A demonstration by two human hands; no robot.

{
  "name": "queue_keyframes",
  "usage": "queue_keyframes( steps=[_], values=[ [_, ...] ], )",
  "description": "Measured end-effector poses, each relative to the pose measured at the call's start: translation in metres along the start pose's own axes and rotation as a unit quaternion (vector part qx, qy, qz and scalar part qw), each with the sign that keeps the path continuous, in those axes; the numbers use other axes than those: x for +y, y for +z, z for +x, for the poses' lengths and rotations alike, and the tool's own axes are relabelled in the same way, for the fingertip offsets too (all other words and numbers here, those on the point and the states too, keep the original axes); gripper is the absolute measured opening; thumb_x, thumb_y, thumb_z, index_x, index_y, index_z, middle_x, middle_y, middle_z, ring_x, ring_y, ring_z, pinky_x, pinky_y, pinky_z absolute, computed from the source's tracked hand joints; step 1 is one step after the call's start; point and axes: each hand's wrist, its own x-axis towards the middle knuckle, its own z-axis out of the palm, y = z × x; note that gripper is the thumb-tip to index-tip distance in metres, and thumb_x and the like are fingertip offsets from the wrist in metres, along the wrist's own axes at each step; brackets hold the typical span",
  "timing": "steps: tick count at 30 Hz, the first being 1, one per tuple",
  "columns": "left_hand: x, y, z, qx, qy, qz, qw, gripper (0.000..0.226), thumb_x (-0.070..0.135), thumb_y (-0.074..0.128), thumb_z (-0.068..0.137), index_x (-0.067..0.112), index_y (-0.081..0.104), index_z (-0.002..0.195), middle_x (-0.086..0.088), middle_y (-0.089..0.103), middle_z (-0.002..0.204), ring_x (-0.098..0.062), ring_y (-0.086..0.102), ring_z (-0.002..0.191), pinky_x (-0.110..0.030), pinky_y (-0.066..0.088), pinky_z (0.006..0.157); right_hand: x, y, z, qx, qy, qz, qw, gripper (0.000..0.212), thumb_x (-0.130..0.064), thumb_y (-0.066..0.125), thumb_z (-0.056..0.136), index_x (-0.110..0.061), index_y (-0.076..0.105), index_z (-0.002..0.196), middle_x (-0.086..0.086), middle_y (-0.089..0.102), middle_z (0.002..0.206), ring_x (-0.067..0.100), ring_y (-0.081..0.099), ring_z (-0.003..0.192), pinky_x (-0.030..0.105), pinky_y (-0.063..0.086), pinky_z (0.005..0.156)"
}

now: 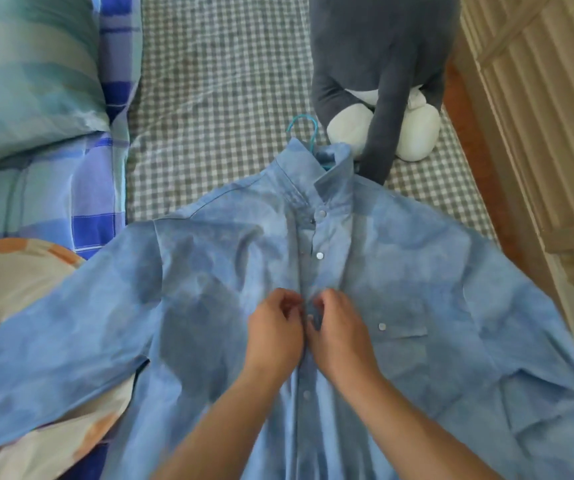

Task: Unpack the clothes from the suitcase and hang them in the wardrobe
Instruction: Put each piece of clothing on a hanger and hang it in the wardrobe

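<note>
Forearms came in from the bottom edge, both hands meeting at the shirt's button placket. Left hand [275, 336] had its fingers curled, pinching the left edge of the placket; right hand [339, 336] likewise curled, pinching the right edge, the two grips almost touching. Whether a snap sat between the fingers could not be told.

Blue shirt [399, 278] lay front-up on the bed, sleeves spread out to both sides, light denim-like cloth with darker mottled patches and creases. Small pale round snaps ran down the placket, top ones fastened; a flap pocket with one snap sat on the right chest. Collar stood up at the far end, with the teal hanger [304, 128] inside the neck, its hook poking out past the collar.

Checked bedsheet [216, 98] in grey and white lay under and beyond the shirt. Orange-patterned cloth [19, 271] lay under the left sleeve, a blue plaid quilt [81, 202] beside it, a greenish pillow [26, 71] farther left. Grey-and-white plush toy [385, 91] sat past the collar, one arm touching the shirt's shoulder. Ribbed wooden panel [538, 116] stood at right.
</note>
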Motion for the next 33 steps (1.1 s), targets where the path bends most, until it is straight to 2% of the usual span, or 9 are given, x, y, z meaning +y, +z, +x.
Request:
queue_keyframes(
  steps=[4,7,13,16,18,21,25,28,33],
  values=[
    [-0.017,0.009,-0.004,0.035,0.048,0.159,0.985,0.035,0.005,0.052,0.089,0.013,0.065,0.120,-0.005,0.061,0.119,-0.027,0.059,0.110,-0.036,0.046,0.091,0.016,0.027,-0.005,0.038,0.015,-0.092,0.995,0.040,-0.028,0.083,0.069,-0.013,0.055,0.093,0.008,0.059,0.092,0.034,0.061,0.087,0.040,0.049,0.073],
    [-0.018,0.015,-0.005,0.055,0.066,0.213,0.973,0.020,0.018,0.062,0.089,0.010,0.060,0.108,-0.009,0.054,0.115,-0.032,0.054,0.108,-0.044,0.048,0.087,0.008,0.032,-0.002,0.071,0.040,-0.139,0.987,0.036,-0.033,0.079,0.073,-0.013,0.053,0.089,0.011,0.061,0.090,0.035,0.062,0.086,0.042,0.050,0.072],
    [-0.028,0.004,0.011,0.051,0.039,0.153,0.986,0.016,0.003,0.059,0.087,0.011,0.067,0.097,-0.006,0.065,0.106,-0.028,0.062,0.099,-0.032,0.046,0.082,0.005,0.037,-0.005,0.085,0.030,-0.150,0.985,0.048,-0.047,0.079,0.070,-0.011,0.054,0.090,0.011,0.063,0.086,0.034,0.060,0.085,0.044,0.051,0.069],
    [-0.034,-0.010,0.014,0.039,0.012,0.079,0.996,0.021,0.004,0.062,0.091,0.014,0.074,0.106,-0.001,0.073,0.103,-0.017,0.067,0.097,-0.023,0.048,0.088,0.002,0.038,0.006,0.053,0.061,-0.180,0.980,0.047,-0.049,0.072,0.080,-0.010,0.059,0.101,0.011,0.065,0.101,0.031,0.060,0.100,0.042,0.051,0.080],
    [-0.037,-0.010,0.014,0.015,0.044,0.100,0.994,0.022,0.007,0.066,0.090,0.014,0.074,0.110,-0.002,0.070,0.107,-0.017,0.066,0.099,-0.028,0.049,0.095,-0.002,0.035,0.011,0.023,0.083,-0.176,0.981,0.036,-0.040,0.065,0.087,-0.009,0.061,0.105,0.011,0.067,0.108,0.031,0.061,0.106,0.039,0.050,0.086],
    [-0.029,0.005,0.009,0.001,0.064,0.176,0.982,0.028,0.030,0.068,0.093,0.013,0.066,0.115,-0.004,0.060,0.114,-0.023,0.059,0.108,-0.033,0.046,0.096,0.002,0.015,0.009,0.014,0.173,-0.021,0.985,0.021,-0.034,0.066,0.087,-0.014,0.066,0.088,0.007,0.071,0.089,0.031,0.067,0.090,0.032,0.045,0.069],
    [-0.018,0.041,0.002,0.086,0.020,0.304,0.949,0.046,0.053,0.072,0.084,0.013,0.060,0.103,-0.006,0.057,0.106,-0.029,0.056,0.103,-0.041,0.047,0.081,0.016,0.008,-0.011,0.069,0.245,0.218,0.942,0.028,-0.022,0.068,0.087,-0.016,0.056,0.062,-0.002,0.061,0.058,0.020,0.057,0.058,0.036,0.047,0.063],
    [-0.015,0.055,0.001,0.121,0.019,0.297,0.947,0.032,0.037,0.077,0.084,0.009,0.063,0.093,-0.011,0.058,0.102,-0.035,0.055,0.099,-0.046,0.045,0.078,0.016,0.008,-0.028,0.117,0.251,0.284,0.918,0.033,-0.019,0.067,0.091,-0.013,0.052,0.062,-0.003,0.053,0.054,0.013,0.047,0.052,0.035,0.041,0.058],
    [-0.008,0.031,-0.014,0.094,0.066,0.240,0.964,0.008,0.014,0.048,0.098,0.016,0.044,0.092,-0.010,0.059,0.096,-0.036,0.057,0.089,-0.040,0.042,0.071,0.005,0.008,-0.034,0.132,0.231,0.327,0.907,0.019,-0.013,0.069,0.090,-0.015,0.058,0.074,-0.007,0.056,0.064,0.007,0.049,0.055,0.017,0.040,0.056]
  ],
)
